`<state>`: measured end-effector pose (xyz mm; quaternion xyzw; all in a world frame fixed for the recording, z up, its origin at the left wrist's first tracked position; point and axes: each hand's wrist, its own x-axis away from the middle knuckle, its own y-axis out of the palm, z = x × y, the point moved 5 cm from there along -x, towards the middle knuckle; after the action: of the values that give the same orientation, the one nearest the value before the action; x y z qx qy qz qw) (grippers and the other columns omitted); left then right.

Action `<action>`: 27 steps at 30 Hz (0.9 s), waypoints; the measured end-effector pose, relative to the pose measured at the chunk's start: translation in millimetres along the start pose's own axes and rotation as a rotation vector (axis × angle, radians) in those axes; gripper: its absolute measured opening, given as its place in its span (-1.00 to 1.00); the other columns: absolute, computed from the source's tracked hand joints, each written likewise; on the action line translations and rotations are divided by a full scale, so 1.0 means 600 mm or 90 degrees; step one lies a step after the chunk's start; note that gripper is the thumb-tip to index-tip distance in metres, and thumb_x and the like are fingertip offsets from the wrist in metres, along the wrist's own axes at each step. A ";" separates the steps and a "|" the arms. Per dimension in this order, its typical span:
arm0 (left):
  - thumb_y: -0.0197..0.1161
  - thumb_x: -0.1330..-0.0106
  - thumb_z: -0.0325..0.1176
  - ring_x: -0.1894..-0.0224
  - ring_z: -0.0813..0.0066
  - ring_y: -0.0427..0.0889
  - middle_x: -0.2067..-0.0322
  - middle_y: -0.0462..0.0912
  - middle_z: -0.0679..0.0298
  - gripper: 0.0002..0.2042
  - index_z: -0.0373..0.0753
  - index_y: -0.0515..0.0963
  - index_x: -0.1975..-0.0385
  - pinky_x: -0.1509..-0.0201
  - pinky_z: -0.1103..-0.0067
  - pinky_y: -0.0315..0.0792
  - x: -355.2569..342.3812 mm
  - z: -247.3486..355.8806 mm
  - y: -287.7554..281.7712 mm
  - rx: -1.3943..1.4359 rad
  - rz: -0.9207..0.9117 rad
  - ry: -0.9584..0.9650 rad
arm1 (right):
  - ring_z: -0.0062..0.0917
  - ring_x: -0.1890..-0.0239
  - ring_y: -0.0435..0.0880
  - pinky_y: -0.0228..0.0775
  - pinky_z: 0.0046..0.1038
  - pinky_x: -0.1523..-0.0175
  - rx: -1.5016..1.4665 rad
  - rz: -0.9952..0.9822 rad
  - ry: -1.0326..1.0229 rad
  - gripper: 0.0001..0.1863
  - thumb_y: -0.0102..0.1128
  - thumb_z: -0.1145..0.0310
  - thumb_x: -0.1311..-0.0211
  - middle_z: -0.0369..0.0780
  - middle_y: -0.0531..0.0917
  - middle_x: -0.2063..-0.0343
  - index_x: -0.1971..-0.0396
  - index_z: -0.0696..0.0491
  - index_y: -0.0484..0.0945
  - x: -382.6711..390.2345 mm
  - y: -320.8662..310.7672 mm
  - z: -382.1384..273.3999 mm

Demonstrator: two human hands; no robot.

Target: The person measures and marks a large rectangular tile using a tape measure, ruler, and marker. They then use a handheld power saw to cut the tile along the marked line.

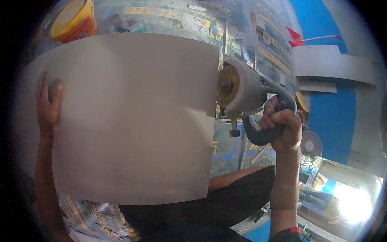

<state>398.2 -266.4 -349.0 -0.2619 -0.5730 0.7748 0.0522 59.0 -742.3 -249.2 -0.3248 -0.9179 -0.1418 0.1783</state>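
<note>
A large pale grey-beige flat panel (137,121) takes up the left and middle of the view, its right edge running down beside the tool. My left hand (48,107) rests on the panel's left part with thumb and fingers apart. A dark rounded patch shows between them, and I cannot make out what it is. My right hand (286,121) is wrapped round the looped black handle of a handheld disc cutter (252,90). The cutter's round brownish disc (227,85), partly covered by a guard, is right at the panel's right edge; I cannot tell whether it touches.
A yellow bucket (74,20) stands at the far left on a worn, printed dark surface (238,24). Pale boards (334,64) lie at the right over a blue strip (332,121). Another disc tool (311,144) sits beyond my right wrist. Bright light glares at the lower right.
</note>
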 end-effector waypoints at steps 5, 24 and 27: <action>0.12 -0.39 -0.04 -0.40 0.04 0.19 -0.35 0.20 -0.10 -0.35 -0.38 0.21 -0.33 -0.45 0.34 0.06 0.000 -0.007 0.005 -0.010 -0.001 -0.028 | -0.59 0.60 0.36 0.30 -0.47 0.42 -0.010 -0.006 -0.003 -0.70 0.08 0.43 0.11 -0.23 0.45 0.44 0.29 0.17 0.41 0.003 -0.003 0.001; 0.12 -0.37 0.06 -0.42 0.07 0.16 -0.36 0.19 -0.06 -0.29 -0.38 0.20 -0.34 -0.47 0.35 0.04 0.006 -0.019 0.010 -0.062 -0.025 -0.067 | -0.63 0.59 0.37 0.31 -0.48 0.42 -0.011 0.001 0.013 -0.71 0.09 0.45 0.14 -0.24 0.43 0.44 0.33 0.19 0.41 0.026 0.002 0.005; 0.12 -0.37 0.04 -0.41 0.08 0.18 -0.36 0.20 -0.06 -0.29 -0.37 0.20 -0.34 -0.46 0.36 0.05 0.007 -0.020 0.012 -0.086 -0.025 -0.062 | -0.62 0.60 0.37 0.31 -0.49 0.43 -0.010 0.000 0.007 -0.71 0.08 0.45 0.14 -0.23 0.43 0.44 0.32 0.20 0.41 0.030 -0.001 0.005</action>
<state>401.8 -257.2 -359.1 -0.2156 -0.6308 0.7451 0.0221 44.9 -731.5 -244.7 -0.3255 -0.9158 -0.1506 0.1808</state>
